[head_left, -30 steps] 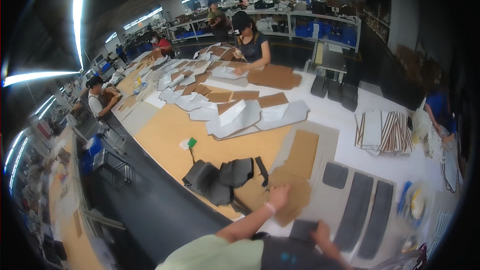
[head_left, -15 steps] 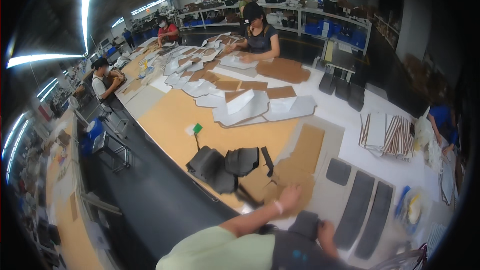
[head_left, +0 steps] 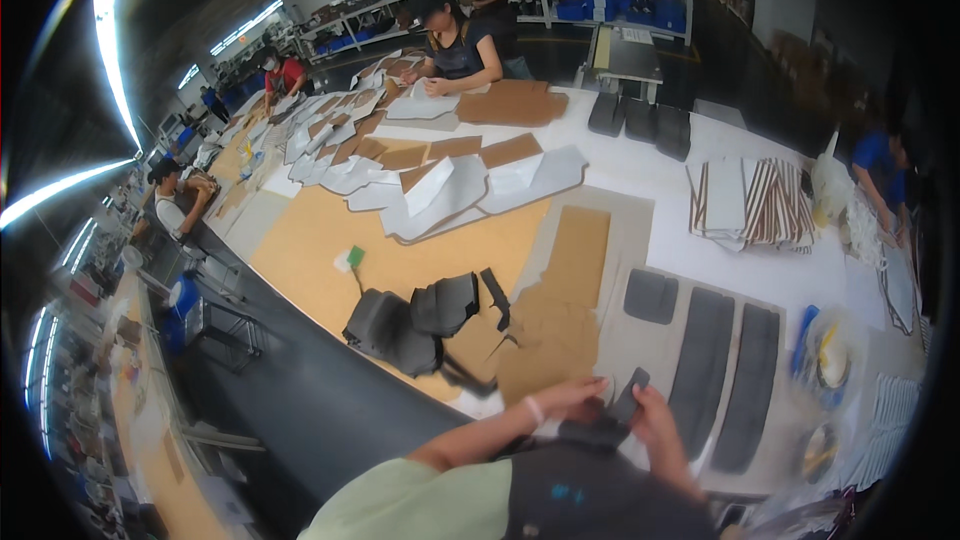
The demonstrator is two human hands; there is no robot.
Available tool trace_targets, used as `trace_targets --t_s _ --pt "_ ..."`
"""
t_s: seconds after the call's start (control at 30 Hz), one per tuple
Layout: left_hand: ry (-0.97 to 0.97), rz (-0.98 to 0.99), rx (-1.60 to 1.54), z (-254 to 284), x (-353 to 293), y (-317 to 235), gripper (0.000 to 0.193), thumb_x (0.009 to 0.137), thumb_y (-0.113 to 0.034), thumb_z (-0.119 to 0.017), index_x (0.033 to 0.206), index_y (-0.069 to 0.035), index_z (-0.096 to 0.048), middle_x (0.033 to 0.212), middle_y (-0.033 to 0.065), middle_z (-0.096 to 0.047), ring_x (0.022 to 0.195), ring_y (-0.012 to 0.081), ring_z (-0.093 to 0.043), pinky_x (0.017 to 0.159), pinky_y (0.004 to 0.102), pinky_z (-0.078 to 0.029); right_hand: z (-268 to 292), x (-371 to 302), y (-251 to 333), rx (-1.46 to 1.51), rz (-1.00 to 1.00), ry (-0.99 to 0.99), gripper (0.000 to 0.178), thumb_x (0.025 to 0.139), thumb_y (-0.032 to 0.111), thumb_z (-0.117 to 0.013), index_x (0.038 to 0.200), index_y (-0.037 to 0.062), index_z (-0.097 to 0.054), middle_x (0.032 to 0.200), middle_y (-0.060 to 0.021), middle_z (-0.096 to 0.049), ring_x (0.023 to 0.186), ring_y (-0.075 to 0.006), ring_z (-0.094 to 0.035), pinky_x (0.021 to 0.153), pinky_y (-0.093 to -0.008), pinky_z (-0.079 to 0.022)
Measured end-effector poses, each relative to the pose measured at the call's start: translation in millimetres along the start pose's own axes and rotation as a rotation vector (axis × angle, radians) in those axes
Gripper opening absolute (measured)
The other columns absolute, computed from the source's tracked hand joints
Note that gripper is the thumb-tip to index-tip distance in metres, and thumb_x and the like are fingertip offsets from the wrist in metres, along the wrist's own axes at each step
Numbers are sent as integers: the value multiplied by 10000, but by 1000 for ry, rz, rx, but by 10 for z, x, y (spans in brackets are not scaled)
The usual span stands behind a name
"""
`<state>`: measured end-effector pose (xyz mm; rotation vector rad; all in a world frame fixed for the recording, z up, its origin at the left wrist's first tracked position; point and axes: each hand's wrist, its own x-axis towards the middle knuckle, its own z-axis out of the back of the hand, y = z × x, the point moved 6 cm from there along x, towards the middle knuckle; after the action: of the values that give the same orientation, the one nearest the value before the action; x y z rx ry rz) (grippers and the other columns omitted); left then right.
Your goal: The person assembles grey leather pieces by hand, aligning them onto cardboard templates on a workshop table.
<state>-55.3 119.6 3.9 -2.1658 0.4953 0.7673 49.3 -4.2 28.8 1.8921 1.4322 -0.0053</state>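
Observation:
A dark grey piece of sheet material (head_left: 627, 396) is held up close to my body, its upper end gripped by my right hand (head_left: 655, 422). Just left of it, my left hand (head_left: 572, 400) has its fingers pressed together; what lies in them is too small to make out. More of the dark material shows below the left hand, partly covered by it. Brown paper (head_left: 555, 340) lies just beyond my hands. To the right rest a small dark grey panel (head_left: 651, 296) and two long dark grey strips (head_left: 708, 360) (head_left: 750, 380), flat on a grey sheet.
Black scraps (head_left: 395, 325) lie on the tan board (head_left: 320, 240) to the left. Farther off are white and brown cut pieces (head_left: 435, 195) and a striped stack (head_left: 750, 205). Tape rolls (head_left: 832, 365) sit at right. Co-workers (head_left: 460, 50) stand around the table.
My left hand has drawn back from the brown paper toward the dark grey piece. My right hand has lifted that piece, and the hands are now close together. The view has shifted.

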Motion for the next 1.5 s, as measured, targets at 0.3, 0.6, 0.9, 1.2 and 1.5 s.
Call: trace_targets --t_s 0.3,0.6,0.9,1.2,1.5 --pt "235 197 -222 -353 -93 -15 521 974 -400 -537 1406 -180 -346 1173 73 -571 1081 190 -581 871 362 -491 -386 -181 234 338 -97 155 344 988 283 -486 1229 40 -521 1262 -186 -571 1125 -390 -573 971 -542 -447" --pt "-276 -447 326 139 167 -629 661 885 -97 -651 1447 -69 -304 1113 89 -606 856 139 -597 688 271 -501 200 201 291 170 -125 -35 269 946 203 -564 1183 95 -499 1174 -126 -595 1053 -301 -624 883 -491 -496" --pt "-387 -520 1100 171 432 -399 533 872 -88 -654 1368 -65 -462 933 156 -627 687 178 -599 657 290 -516 882 402 15 -696 -77 -459 227 873 10 -543 1079 16 -449 806 -113 -617 664 -208 -664 540 -317 -516" --pt "-412 -476 680 430 527 -291 196 944 -67 -571 1116 -48 -665 789 -5 -600 646 52 -506 554 228 -426 711 383 27 -1139 178 -527 251 838 61 -642 1019 40 -469 816 -163 -618 708 -298 -644 624 -362 -497" --pt "-547 -790 903 -11 686 -1408 194 934 -90 -571 1100 -43 -657 948 139 -664 803 234 -628 732 312 -494 347 681 1156 -1106 743 -532 120 876 8 -590 992 17 -561 818 -146 -609 684 -246 -629 632 -334 -495"
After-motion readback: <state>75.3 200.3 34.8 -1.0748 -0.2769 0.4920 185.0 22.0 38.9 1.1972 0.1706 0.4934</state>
